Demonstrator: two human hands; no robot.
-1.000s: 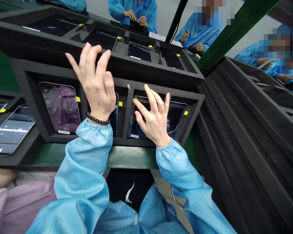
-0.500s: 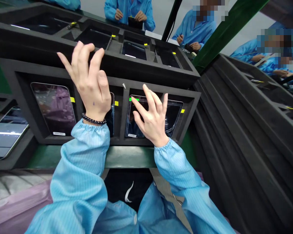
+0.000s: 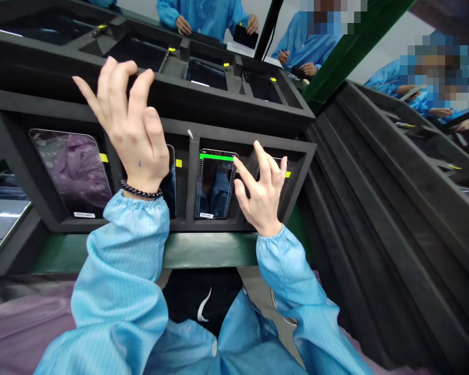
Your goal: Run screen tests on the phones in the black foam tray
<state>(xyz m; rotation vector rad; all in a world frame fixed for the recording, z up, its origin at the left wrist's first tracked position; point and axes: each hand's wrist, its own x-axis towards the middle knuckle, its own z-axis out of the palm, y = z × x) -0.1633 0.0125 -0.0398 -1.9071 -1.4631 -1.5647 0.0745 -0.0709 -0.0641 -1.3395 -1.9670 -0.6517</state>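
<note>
My right hand [image 3: 263,190] holds nothing; its index fingertip is at the top right corner of a smartphone [image 3: 214,190] lying in a black foam tray [image 3: 187,226]. A green bar runs across the top of that screen, with a grid of small marks down its sides. Another phone in the tray is mostly hidden behind my right hand. My left hand [image 3: 131,125] is raised over the tray with its fingers apart and nothing in it. It partly covers a dark phone [image 3: 171,182]. Farther left in the tray lies a larger phone or tablet [image 3: 72,174], its screen reflecting purple cloth.
Behind stands another foam tray [image 3: 234,98] with several dark devices and yellow tabs. Stacked black trays [image 3: 359,219] rise on the right, beside a green post [image 3: 359,47]. Several people in blue smocks [image 3: 203,21] work across the table. A green table edge [image 3: 211,250] runs in front of me.
My right index finger has moved from the phone's top left corner to its top right. The green patch has lengthened into a full bar. My left hand keeps its pose.
</note>
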